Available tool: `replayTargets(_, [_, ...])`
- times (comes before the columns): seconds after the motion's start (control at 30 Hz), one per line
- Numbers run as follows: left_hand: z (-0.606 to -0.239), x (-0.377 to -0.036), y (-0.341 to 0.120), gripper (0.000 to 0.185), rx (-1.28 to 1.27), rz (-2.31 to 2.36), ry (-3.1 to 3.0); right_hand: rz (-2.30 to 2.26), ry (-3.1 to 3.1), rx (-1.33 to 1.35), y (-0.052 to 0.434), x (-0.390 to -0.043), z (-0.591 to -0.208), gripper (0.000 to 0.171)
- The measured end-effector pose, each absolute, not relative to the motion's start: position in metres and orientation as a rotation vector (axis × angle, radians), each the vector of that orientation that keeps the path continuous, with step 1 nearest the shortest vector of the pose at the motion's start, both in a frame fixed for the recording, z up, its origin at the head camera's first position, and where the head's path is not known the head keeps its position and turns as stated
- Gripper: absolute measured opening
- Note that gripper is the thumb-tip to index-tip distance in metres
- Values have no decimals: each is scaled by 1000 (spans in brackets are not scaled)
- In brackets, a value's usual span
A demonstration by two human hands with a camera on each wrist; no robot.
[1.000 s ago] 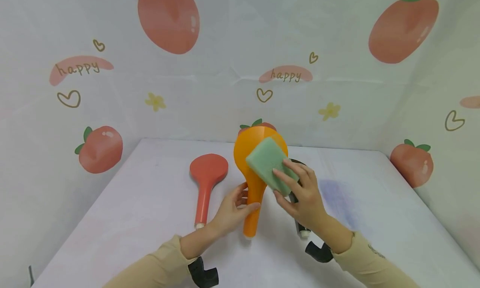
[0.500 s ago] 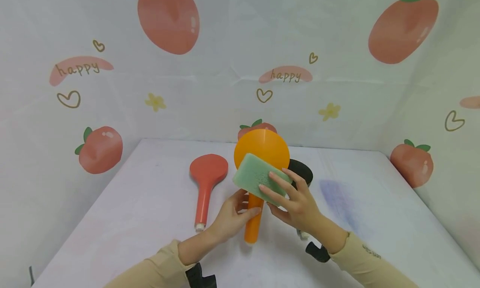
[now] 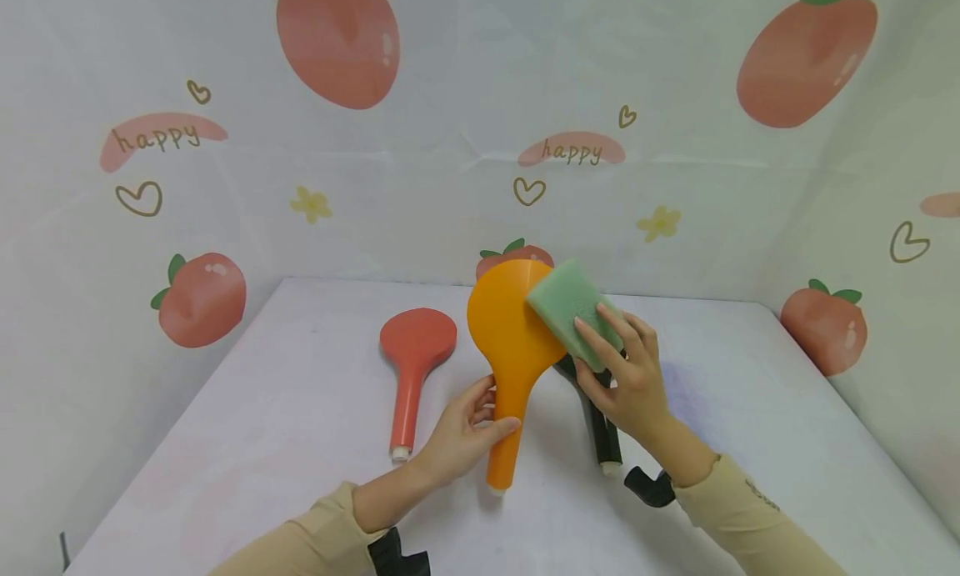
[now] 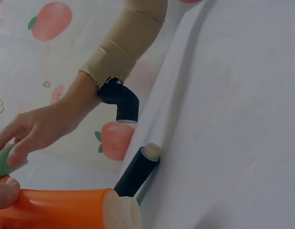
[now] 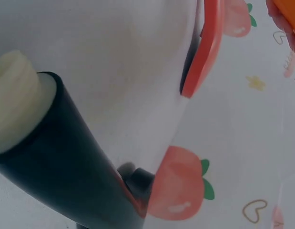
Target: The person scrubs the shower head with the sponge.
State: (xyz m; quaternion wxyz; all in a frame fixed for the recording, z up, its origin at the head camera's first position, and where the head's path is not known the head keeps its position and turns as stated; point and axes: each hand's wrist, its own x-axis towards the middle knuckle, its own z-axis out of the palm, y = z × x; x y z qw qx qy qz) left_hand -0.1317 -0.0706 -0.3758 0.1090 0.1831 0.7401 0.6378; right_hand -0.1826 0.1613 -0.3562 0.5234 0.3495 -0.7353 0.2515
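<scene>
While the left hand (image 3: 467, 433) curls its fingers and thumb round the handle of the orange shower head (image 3: 513, 343), it holds that piece tilted above the middle of the tabletop (image 3: 285, 409), round face up and toward the far edge, white threaded end (image 4: 122, 212) pointing to the near edge. The right hand (image 3: 628, 374) pinches the green sponge (image 3: 576, 311) between thumb and fingers, with the fingers laid along its top; the sponge lies against the right rim of the orange face. Below the right hand, a black shower head (image 3: 600, 430) lies flat on the tabletop, its handle toward the near edge and its head largely hidden behind the hand and sponge; in the right-wrist view its white end cap (image 5: 16, 95) fills the left side. At the left of the orange piece, well apart from it, 1 red shower head (image 3: 414, 359) lies flat, head toward the far edge. Both arms wear beige sleeves (image 3: 307, 538), each with a black mount (image 4: 121, 100) at the wrist. A white backdrop printed with peaches (image 3: 201, 299) and hearts encloses the far and side edges.
</scene>
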Motion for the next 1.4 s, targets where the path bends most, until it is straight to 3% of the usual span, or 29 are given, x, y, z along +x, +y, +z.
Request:
replayTargets(0.2, [-375,-130,-70,62,567,1871,2198,644,-1797,758,160,-184,-358,35])
replayTargets(0.6, [-379,-132,-68,59,697,1892,2261,443,-1675,1081,138,-174,-365,28])
replayTargets(0.8, [-380,-132,-69,59,720,1895,2234,401,-1654,1110,140,-175,-360,26])
replayTargets(1.4, [-376,-126,-68,56,669,1857,2215,778,-1877,660,161,-188,-334,43])
